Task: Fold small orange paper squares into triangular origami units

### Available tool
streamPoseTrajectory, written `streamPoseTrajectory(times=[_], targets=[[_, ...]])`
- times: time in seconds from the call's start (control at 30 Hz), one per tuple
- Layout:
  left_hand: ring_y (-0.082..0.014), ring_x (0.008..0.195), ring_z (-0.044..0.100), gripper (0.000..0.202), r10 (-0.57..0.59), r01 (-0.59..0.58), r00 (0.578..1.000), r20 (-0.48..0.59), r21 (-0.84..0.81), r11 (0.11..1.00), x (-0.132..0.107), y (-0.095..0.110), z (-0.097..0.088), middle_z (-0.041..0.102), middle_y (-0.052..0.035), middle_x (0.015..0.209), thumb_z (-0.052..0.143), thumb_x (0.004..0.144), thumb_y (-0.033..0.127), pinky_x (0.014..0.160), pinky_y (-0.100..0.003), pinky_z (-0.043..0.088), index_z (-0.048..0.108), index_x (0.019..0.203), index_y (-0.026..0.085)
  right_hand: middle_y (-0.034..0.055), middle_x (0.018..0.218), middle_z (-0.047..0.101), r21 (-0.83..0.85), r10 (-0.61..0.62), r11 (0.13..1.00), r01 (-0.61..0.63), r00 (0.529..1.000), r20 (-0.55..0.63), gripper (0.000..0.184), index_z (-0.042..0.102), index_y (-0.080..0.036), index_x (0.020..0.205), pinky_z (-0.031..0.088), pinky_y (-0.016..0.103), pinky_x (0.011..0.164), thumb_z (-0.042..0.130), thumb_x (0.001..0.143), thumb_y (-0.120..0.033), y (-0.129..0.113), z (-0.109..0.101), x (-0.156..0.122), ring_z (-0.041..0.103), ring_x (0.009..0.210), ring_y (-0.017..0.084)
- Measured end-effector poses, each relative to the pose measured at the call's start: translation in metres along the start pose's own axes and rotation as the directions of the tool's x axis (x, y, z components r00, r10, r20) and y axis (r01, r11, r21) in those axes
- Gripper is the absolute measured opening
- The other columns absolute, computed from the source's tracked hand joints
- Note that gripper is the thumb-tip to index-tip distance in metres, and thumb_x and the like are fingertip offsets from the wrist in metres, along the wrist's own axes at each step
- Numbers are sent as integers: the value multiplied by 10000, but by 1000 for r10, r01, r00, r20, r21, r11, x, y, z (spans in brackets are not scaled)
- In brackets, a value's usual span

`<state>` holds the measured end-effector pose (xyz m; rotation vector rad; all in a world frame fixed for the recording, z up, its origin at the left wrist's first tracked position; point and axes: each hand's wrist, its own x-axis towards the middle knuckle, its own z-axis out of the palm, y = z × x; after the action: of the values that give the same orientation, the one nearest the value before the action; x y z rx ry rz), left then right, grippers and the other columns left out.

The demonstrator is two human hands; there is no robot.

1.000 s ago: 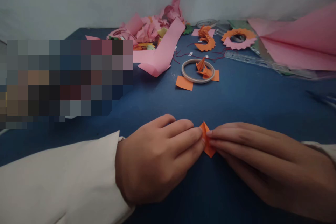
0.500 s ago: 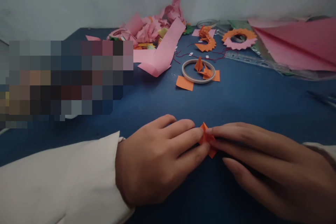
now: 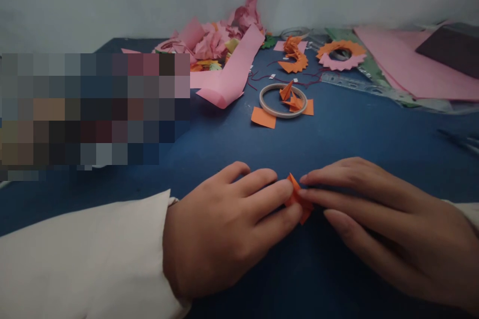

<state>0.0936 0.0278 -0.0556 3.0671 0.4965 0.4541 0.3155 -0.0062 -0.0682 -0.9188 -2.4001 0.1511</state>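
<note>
A small folded piece of orange paper point(image 3: 293, 198) lies on the blue tabletop point(image 3: 220, 154) in front of me. My left hand point(image 3: 228, 229) comes in from the left in a white sleeve, its index finger and thumb holding the paper down. Part of the paper is hidden beneath those fingers. From the right, my right hand point(image 3: 381, 224) reaches over with its fingers stretched out and apart. Its middle fingertip touches the paper's right side, while the index fingertip is just beside the upper tip. The thumb is clear of the paper.
Ahead lie a tape ring point(image 3: 263, 104) with folded orange pieces in it and an orange paper rectangle point(image 3: 264, 117). Behind are crumpled pink paper point(image 3: 213, 42), an orange-and-pink folded ring point(image 3: 341, 62), a clear ruler point(image 3: 359, 85), and pink sheets point(image 3: 404, 70). Blurred blocks cover the left.
My right hand has eased back a little, its index finger lifting off the paper. At the far right, a dark sheet now shows over the pink sheets, where a red-pink one was.
</note>
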Motion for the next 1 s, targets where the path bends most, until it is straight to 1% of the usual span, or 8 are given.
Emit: streamPoseTrajectory(times=[0.07,0.17,0.23,0.33,0.47,0.7,0.87,1.0], targets=[[-193,960,595,307,-6,6,1000,5,-8,1000,1,0,0,653,-13,1096,319,952,167,729,-356,455,594,1089,167,113,957,596,4,10,1000,-11,1000,17,233,622,-86,1036,497,285,759,488,846,-100,1,0,1,553,900,162],[-195,959,602,304,-16,16,1000,-11,-19,1000,1,0,-1,658,-15,1090,321,950,160,726,-356,456,607,1051,167,107,938,596,36,-20,999,18,998,52,269,590,-80,1078,496,292,723,474,836,-63,1,1,0,551,851,159],[-197,948,609,298,-20,20,1000,-15,-27,999,2,-1,-1,665,-11,1079,328,948,162,719,-357,456,611,1041,172,99,924,599,42,-21,999,19,999,42,263,589,-82,1068,487,292,726,477,832,-48,1,1,-2,547,828,152],[-191,935,617,294,-21,20,1000,-21,-36,999,2,-1,-2,674,-1,1062,336,946,165,715,-352,456,621,1020,180,106,944,603,39,-16,999,14,999,42,266,587,-86,1072,475,323,747,488,828,-45,3,1,-5,546,856,165],[-191,964,613,286,3,-3,1000,-28,-20,1000,0,-2,-2,677,-24,1064,350,933,140,719,-348,455,615,1039,155,117,980,597,38,-42,998,40,997,67,279,578,-75,1096,445,364,779,485,835,-40,4,2,-6,525,899,176],[-191,951,615,276,-10,9,997,-74,-17,1000,0,-3,-1,691,-35,1017,367,926,135,717,-337,450,641,960,134,118,937,606,6,-82,997,81,994,72,236,590,-51,1059,428,378,732,488,847,-46,4,2,-2,512,845,179],[-184,952,606,277,-3,3,999,-53,-8,1000,0,-2,-1,680,-33,1054,363,924,128,724,-336,441,621,1022,125,94,928,628,-41,-84,995,86,995,50,241,577,-94,1080,450,369,714,479,861,-68,5,2,-3,535,817,166],[-185,969,601,286,-14,14,999,-34,-7,1000,-1,-1,-2,672,-29,1076,361,923,130,739,-341,442,608,1068,127,101,927,635,-51,-90,994,92,995,34,229,580,-85,1064,454,377,711,505,849,-64,4,3,-1,547,811,172]])
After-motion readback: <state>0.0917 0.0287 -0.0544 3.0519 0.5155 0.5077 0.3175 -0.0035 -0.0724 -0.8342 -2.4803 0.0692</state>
